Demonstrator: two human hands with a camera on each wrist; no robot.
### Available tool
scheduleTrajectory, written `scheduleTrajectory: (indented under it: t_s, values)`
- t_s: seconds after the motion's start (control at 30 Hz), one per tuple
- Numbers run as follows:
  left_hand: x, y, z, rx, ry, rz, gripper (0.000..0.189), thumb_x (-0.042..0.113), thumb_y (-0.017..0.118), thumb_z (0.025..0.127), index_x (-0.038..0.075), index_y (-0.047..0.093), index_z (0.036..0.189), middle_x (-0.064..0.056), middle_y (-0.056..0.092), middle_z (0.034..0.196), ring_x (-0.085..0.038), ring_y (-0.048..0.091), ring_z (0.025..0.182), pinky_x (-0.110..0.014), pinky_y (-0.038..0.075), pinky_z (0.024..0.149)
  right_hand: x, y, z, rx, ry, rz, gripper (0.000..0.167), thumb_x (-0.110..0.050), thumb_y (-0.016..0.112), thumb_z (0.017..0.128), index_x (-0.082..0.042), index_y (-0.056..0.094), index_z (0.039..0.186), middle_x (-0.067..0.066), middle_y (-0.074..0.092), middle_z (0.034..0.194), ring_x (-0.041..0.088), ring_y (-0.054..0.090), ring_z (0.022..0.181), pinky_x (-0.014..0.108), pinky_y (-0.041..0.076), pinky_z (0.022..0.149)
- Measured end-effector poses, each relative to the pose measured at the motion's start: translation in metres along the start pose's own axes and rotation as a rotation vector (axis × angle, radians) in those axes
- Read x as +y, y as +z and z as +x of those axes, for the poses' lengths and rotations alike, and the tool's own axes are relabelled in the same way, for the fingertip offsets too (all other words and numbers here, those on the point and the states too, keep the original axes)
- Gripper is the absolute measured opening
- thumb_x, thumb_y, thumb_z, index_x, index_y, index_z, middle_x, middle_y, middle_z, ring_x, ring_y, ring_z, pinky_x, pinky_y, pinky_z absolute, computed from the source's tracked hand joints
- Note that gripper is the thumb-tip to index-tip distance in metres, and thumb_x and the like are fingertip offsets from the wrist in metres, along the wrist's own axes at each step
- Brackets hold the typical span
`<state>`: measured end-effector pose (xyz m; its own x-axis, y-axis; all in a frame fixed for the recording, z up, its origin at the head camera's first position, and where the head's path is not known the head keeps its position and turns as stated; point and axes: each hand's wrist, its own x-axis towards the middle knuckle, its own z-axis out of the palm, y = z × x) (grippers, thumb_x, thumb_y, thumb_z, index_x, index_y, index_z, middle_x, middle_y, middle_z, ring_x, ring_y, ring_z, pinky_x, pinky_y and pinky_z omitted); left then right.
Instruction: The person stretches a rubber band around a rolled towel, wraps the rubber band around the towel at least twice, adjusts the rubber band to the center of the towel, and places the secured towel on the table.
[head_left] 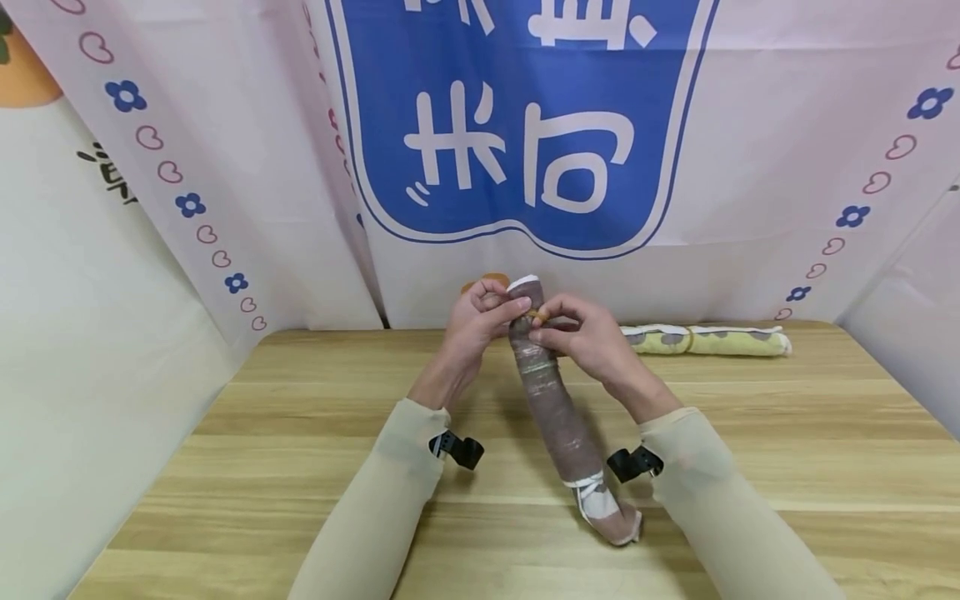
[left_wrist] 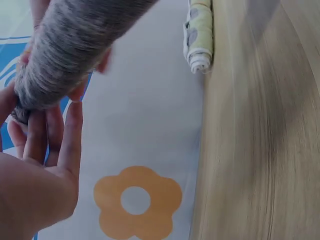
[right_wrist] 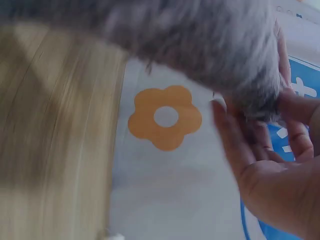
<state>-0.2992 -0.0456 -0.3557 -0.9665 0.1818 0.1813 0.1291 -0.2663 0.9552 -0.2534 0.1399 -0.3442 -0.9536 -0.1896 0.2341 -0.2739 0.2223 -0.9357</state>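
Observation:
A long rolled brownish-mauve towel (head_left: 551, 408) slants across the middle of the head view, its far end raised and its loose, white-patched near end close over the table. Near the far end, my left hand (head_left: 472, 321) grips the roll, thumb on top and fingers behind. My right hand (head_left: 588, 333) pinches an orange rubber band (head_left: 535, 314) at the roll's far part, where the cloth is drawn in. Both wrist views show the fuzzy grey-looking roll (left_wrist: 75, 45) above curled fingers; in the right wrist view the towel (right_wrist: 210, 45) is blurred and hides part of the fingers.
A second rolled towel, yellow-green with grey spots (head_left: 738, 342), lies at the table's back right edge with a band round it. The wooden table (head_left: 300, 467) ends at a hanging white cloth (head_left: 720, 283) with a blue printed sign.

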Motion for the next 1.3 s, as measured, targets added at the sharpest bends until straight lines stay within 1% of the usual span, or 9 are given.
scheduleTrajectory:
  t_s: [0.1,0.2,0.43,0.53,0.63,0.8,0.97,1.13,1.3]
  values:
    - [0.0,0.001,-0.001,0.035,0.018,0.035,0.029,0.005,0.083,0.091,0.013,0.056,0.092,0.002,0.066,0.082,-0.012,0.064,0.08,-0.024,0.054,0.063,-0.002,0.0,-0.001,-0.003,0.018,-0.104,0.026,-0.019,0.082,0.095,-0.003,0.066,0.108,0.014,0.068,0.112,0.027,0.067,0.1,0.037,0.058,0.08]
    - [0.002,0.004,-0.004,0.059,0.043,0.092,0.031,0.006,0.086,0.089,0.013,0.055,0.09,-0.001,0.071,0.087,-0.014,0.065,0.084,-0.025,0.054,0.064,-0.005,0.004,-0.003,0.042,-0.028,-0.263,0.033,-0.026,0.087,0.092,-0.005,0.065,0.105,0.013,0.063,0.11,0.028,0.063,0.097,0.04,0.055,0.079]
    - [0.005,0.01,-0.007,0.117,0.05,0.133,0.029,0.005,0.085,0.089,0.011,0.056,0.09,-0.004,0.069,0.083,-0.015,0.064,0.075,-0.027,0.054,0.06,-0.007,0.015,-0.007,0.125,-0.331,-0.597,0.021,-0.001,0.084,0.088,-0.01,0.067,0.096,0.013,0.058,0.1,0.03,0.06,0.081,0.043,0.052,0.066]
    - [0.005,0.01,-0.008,0.144,0.05,0.142,0.028,0.006,0.085,0.089,0.01,0.057,0.09,-0.004,0.069,0.081,-0.015,0.063,0.072,-0.029,0.053,0.059,-0.005,0.016,-0.008,0.112,-0.405,-0.662,0.02,0.003,0.079,0.09,-0.014,0.069,0.093,0.012,0.059,0.103,0.03,0.061,0.077,0.045,0.054,0.064]
    - [0.005,0.01,-0.009,0.142,0.065,0.132,0.028,0.008,0.085,0.089,0.011,0.058,0.093,-0.003,0.069,0.084,-0.014,0.064,0.074,-0.028,0.053,0.061,-0.002,0.013,-0.006,0.096,-0.428,-0.607,0.02,0.006,0.075,0.092,-0.013,0.07,0.092,0.012,0.06,0.104,0.031,0.063,0.082,0.047,0.056,0.069]
    - [0.005,0.004,-0.004,0.034,0.04,0.004,0.022,0.009,0.077,0.095,0.012,0.056,0.099,-0.002,0.069,0.091,-0.013,0.068,0.085,-0.029,0.059,0.071,-0.002,0.002,-0.001,0.053,-0.284,-0.234,0.015,0.013,0.07,0.094,-0.002,0.069,0.097,0.013,0.066,0.101,0.027,0.067,0.094,0.039,0.059,0.08]
    - [0.004,-0.001,-0.001,-0.089,-0.034,-0.047,0.016,0.008,0.071,0.099,0.01,0.055,0.1,0.003,0.062,0.08,-0.012,0.063,0.082,-0.028,0.057,0.073,-0.001,-0.006,0.0,-0.036,-0.085,0.044,0.009,0.01,0.066,0.099,0.004,0.064,0.105,0.015,0.071,0.1,0.022,0.069,0.092,0.033,0.062,0.075]
    - [0.003,-0.001,-0.002,-0.06,-0.008,0.027,0.028,0.004,0.078,0.094,0.012,0.052,0.092,0.006,0.042,0.07,-0.009,0.05,0.07,-0.023,0.047,0.061,-0.003,-0.007,-0.001,-0.115,0.017,0.04,0.009,-0.002,0.069,0.1,0.0,0.063,0.106,0.015,0.067,0.108,0.025,0.066,0.1,0.039,0.062,0.08]
    - [0.006,0.004,-0.007,0.002,0.04,0.104,0.036,0.0,0.082,0.09,0.012,0.049,0.085,0.003,0.057,0.073,-0.01,0.055,0.071,-0.022,0.046,0.058,-0.01,0.003,-0.006,-0.039,0.025,-0.224,0.031,-0.03,0.082,0.096,-0.007,0.061,0.099,0.012,0.065,0.106,0.026,0.065,0.095,0.038,0.057,0.077]
